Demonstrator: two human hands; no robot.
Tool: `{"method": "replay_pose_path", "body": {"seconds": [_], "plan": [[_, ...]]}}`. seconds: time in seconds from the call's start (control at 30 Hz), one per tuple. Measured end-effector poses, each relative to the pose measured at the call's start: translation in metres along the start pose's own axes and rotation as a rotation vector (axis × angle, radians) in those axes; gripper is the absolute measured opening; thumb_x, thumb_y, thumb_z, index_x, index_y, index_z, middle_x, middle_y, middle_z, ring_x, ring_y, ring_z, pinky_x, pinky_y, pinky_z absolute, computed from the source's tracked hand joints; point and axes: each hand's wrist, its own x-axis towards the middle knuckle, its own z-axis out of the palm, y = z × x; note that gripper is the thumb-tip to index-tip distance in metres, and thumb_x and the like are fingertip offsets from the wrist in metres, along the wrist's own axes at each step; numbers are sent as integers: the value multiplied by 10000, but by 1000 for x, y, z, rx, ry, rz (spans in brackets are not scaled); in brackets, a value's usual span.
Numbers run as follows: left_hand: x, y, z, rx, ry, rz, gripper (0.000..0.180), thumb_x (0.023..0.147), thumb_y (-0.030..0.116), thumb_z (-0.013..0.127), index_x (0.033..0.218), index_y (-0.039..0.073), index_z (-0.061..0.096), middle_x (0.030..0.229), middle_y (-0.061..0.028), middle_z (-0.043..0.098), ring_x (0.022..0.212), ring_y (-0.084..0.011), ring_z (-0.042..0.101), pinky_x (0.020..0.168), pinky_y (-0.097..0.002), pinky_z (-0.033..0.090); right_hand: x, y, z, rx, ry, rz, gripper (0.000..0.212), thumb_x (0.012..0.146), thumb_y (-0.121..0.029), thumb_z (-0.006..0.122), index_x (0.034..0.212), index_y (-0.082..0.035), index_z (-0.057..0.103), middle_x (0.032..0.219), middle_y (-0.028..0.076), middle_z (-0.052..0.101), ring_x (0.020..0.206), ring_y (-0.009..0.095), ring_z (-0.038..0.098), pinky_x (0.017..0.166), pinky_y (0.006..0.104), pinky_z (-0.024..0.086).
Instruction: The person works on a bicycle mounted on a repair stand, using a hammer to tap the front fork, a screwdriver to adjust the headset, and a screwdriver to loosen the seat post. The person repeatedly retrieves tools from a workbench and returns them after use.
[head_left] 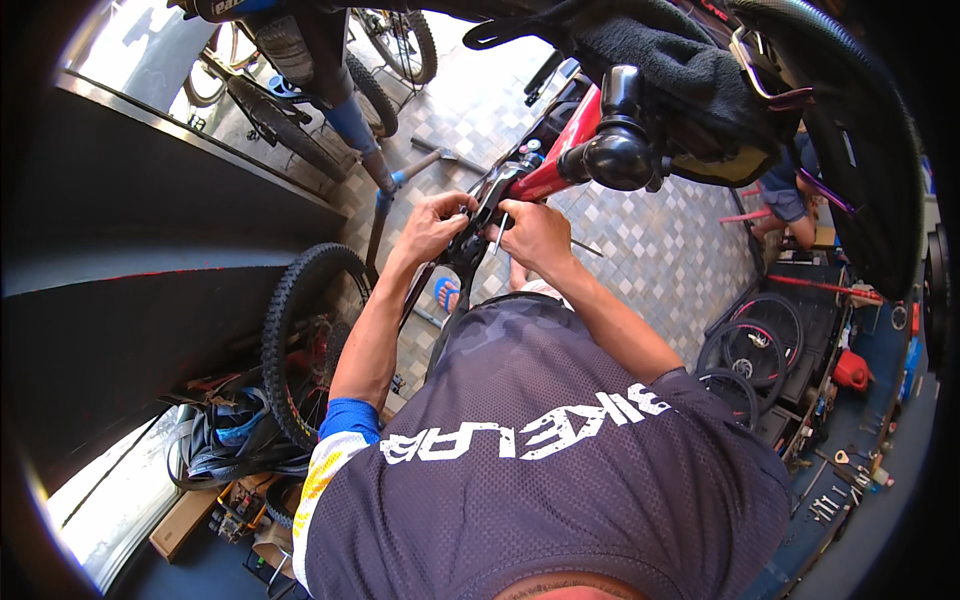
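A red and black bike frame (pixel 562 150) hangs in front of me, its red tube running up to the right. My left hand (pixel 435 225) is on the left side of the frame's dark lower part (pixel 485 205), fingers bent and pinching near it; what they hold is hidden. Close by on the right, my right hand (pixel 537 235) is closed around a thin silver rod, apparently a hex key (pixel 500 234), beside the same part. A dark thin rod (pixel 587 248) sticks out beyond that hand. Above it, a rounded black clamp-like piece (pixel 620 150) meets the red tube.
A dark cloth (pixel 660 65) hangs at the upper right near a large tyre (pixel 870 130). A blue-grey stand post (pixel 350 125) and parked bikes (pixel 285 125) are ahead left. A knobby wheel (pixel 290 345) is by my left arm. Tools (pixel 835 500) lie right; another person (pixel 790 195) sits beyond.
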Motion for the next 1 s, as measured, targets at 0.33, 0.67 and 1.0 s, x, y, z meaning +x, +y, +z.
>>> {"method": "replay_pose_path", "body": {"seconds": [0.33, 0.67, 1.0], "plan": [[0, -6, 1, 74, 42, 5, 222, 871, 60, 604, 1063, 17, 707, 730, 19, 607, 661, -56, 493, 593, -256, 404, 3, 1, 0, 4, -7, -2, 348, 809, -449, 749, 1068, -223, 801, 772, 163, 732, 779, 369, 727, 683, 485, 553], [-8, -9, 13, 68, 123, 26, 233, 866, 45, 589, 1067, 36, 706, 659, 68, 498, 599, -35, 399, 534, -268, 318, 5, 4, -2, 58, -43, 51, 371, 811, -517, 730, 1048, -241, 803, 776, 158, 731, 779, 370, 728, 672, 484, 553], [-44, -24, 97, -829, 633, -158, 188, 1004, 131, 613, 1181, 71, 600, 651, 60, 445, 521, -66, 401, 482, -248, 354, 5, 6, -1, 29, 1, -22, 323, 822, -464, 724, 975, -187, 789, 728, 147, 717, 744, 361, 723, 646, 488, 547]]}}
